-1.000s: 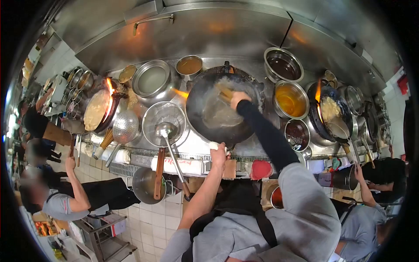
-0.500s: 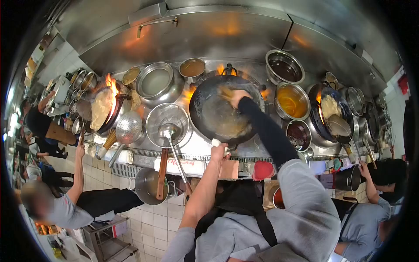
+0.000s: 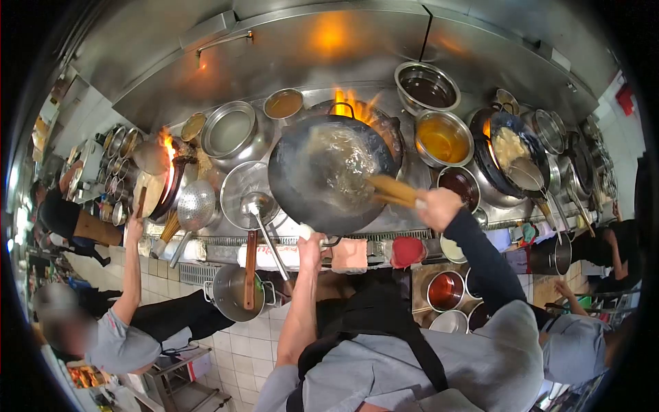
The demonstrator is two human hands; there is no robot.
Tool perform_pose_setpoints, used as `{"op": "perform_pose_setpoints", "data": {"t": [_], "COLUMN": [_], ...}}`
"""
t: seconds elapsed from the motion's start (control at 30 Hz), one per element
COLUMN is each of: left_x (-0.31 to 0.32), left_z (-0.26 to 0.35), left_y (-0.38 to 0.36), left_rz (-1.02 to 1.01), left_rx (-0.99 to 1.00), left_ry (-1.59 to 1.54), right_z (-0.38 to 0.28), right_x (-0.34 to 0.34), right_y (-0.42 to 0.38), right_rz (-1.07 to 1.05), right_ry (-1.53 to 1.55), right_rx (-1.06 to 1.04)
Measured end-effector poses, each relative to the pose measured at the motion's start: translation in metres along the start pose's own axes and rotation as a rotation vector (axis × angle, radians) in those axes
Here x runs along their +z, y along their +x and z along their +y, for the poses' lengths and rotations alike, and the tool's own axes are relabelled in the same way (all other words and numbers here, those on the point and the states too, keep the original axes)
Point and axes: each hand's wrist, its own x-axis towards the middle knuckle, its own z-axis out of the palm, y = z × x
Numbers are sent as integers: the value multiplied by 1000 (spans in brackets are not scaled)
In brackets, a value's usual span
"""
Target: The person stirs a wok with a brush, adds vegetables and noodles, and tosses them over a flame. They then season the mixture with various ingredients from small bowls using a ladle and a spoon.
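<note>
"Wok [image 3: 295, 196] on the range: how is it held?"

"Its near edge is at the person's left hand [image 3: 311, 248], the grip closed on a white cloth [image 3: 305, 232]. The right hand [image 3: 441, 207] pinches a bamboo brush [image 3: 397, 190], bristles at the right rim."

"What could go wrong?"

"A loose or damp cloth could slip or pass heat, letting the wok tip and slop liquid. A hard flick could splash the forearm. Flames [image 3: 367, 113] behind the far rim could scorch fingers that stray there."

"And the edges?"

"Left, a wire strainer [image 3: 237, 206] lies close. Right, the amber bowl [image 3: 443, 139] and the dark sauce bowl [image 3: 458, 184] crowd the right hand. The easiest room seems to be above the wok, with a narrow tabletop [image 3: 410, 172] strip beside it."
</note>
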Motion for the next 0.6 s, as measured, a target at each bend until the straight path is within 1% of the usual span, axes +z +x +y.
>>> {"op": "perform_pose_setpoints", "data": {"t": [0.07, 0.1, 0.13, 0.2, 0.27, 0.3, 0.4, 0.43, 0.53, 0.57, 0.6], "left_x": [-12, -10, -9, -22, -18, -12, 17, 27, 56, 60, 64], "left_z": [-1, 7, 24, 21, 34, 40, 73, 81, 88, 90, 90], "left_y": [0, -7, -17, -6, -15, -21, -49, -58, -69, -68, -69], "left_rz": [35, 98, 26, 11, 12, 46, 86, 88, 98, 87, 110], "left_rx": [-6, -9, -23, -34, -37, -24, 58, 89, 325, 378, 448], "left_ry": [79, 106, 146, 187, 239, 277, 368, 393, 404, 463, 533], "right_z": [39, 58, 66, 64, 65, 80, 62, 57, 41, 50, 52], "right_x": [18, 36, 56, 88, 129, 168, 159, 152, 125, 145, 152], "right_y": [-24, -36, -52, -82, -103, -109, -114, -113, -97, -87, -76], "right_rz": [199, 264, 408, 265, 261, 233, 115, 55, -47, -52, -61], "right_ry": [189, 269, 315, 943, 1376, 1464, 1723, 1779, 1917, 1987, 2038], "right_rx": [66, 97, 105, 542, 628, 617, 709, 690, 695, 588, 600]}}
